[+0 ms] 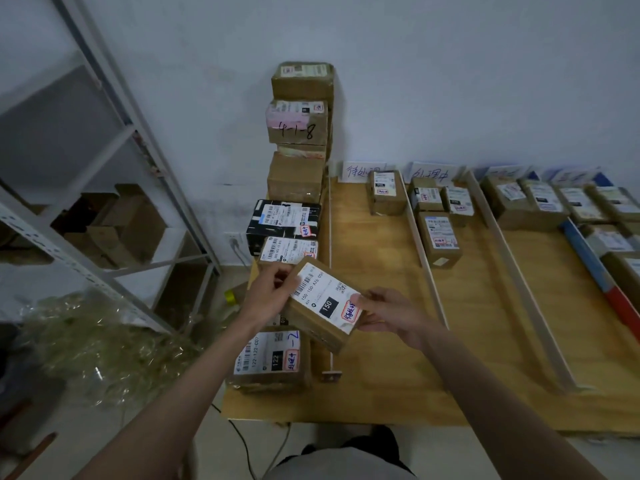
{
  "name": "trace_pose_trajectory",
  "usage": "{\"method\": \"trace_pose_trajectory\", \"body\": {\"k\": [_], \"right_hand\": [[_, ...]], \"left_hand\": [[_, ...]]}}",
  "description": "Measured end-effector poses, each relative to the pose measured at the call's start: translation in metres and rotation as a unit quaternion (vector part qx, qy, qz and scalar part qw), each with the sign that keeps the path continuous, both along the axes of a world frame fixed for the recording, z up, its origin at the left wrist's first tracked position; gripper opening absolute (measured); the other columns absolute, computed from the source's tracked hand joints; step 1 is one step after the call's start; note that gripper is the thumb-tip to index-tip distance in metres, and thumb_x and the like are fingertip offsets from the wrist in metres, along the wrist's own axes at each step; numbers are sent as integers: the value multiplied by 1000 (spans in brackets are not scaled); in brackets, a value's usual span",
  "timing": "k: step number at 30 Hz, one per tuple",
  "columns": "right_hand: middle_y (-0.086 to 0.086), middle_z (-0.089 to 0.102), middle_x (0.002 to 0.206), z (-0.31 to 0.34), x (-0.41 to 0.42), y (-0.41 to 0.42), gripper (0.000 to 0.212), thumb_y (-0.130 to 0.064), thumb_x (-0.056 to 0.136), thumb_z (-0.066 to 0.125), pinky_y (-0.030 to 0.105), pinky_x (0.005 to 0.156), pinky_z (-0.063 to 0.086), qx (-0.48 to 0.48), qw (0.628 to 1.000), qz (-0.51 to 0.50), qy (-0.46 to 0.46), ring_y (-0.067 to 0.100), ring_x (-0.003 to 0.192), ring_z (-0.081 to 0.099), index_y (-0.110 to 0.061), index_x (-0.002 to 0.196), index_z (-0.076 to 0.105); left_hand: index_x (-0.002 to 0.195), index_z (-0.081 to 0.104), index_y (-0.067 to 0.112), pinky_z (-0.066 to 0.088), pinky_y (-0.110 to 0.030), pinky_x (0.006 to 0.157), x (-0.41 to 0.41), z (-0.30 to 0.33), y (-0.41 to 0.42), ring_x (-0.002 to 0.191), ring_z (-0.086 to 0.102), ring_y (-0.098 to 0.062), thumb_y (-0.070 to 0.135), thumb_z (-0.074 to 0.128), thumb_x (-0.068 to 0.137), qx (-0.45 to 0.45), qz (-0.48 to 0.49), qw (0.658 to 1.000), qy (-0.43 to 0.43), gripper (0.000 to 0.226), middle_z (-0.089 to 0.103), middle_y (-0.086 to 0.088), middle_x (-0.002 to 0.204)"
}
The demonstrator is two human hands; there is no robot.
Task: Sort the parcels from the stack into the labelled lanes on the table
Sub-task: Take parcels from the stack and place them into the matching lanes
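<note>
Both hands grip one parcel (322,303) above the tabletop (381,358): left hand (268,296) at its 10 o'clock corner, right hand (388,315) at 3 o'clock. Risk: the handwritten sticker, partly thumb-covered, could be misread, so the parcel enters the wrong lane (374,258).

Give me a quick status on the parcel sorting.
Left hand and right hand both grip the parcel, above the table edge. First lane holds one box. Path clear.
</note>
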State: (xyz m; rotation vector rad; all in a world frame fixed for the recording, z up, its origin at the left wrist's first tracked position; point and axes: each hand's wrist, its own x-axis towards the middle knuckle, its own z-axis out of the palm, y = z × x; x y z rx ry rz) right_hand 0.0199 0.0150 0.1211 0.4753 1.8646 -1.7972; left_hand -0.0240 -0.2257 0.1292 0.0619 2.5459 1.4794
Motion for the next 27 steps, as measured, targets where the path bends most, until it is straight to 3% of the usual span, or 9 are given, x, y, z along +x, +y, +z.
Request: {"method": "trace_pose_trajectory", "body": {"k": [3,8,14,21,27], "right_hand": [[7,77,102,11,1,7,39,-29,87,75,35,85,60,30,997,65,-8,21,100,72,-7,115,61],[-6,77,101,15,7,22,33,-43,89,70,31,89,58,138,985,107,4,13,103,69,-17,109,74],[2,76,103,13,16,46,37,-40,91,68,19,67,55,170,985,11,16,15,92,70,-9,109,74],[11,76,95,4,25,88,36,-38,92,68,33,80,59,180,978,-100,14,17,78,68,-3,97,74],[12,76,92,-4,33,122,37,-42,90,68,32,72,52,199,966,-163,3,17,74,64,-5,90,76]], "left_hand": [[114,61,16,45,-13,69,-6,9,8,94,59,-2,26,57,99,1,-35,999,-5,18,64,4,107],[109,63,23,54,-31,85,-30,14,32,105,62,-14,27,60,97,-9,-114,993,8,13,64,2,109],[124,59,23,43,-29,89,-53,12,69,107,53,-11,49,44,101,-139,-137,977,84,38,56,2,123],[139,51,14,43,-37,102,-56,6,96,123,51,-22,47,36,104,-262,-190,937,133,51,49,-5,138],[140,50,11,43,-39,104,-58,-6,119,121,53,-26,46,39,103,-320,-202,910,171,52,51,-10,137]]}}
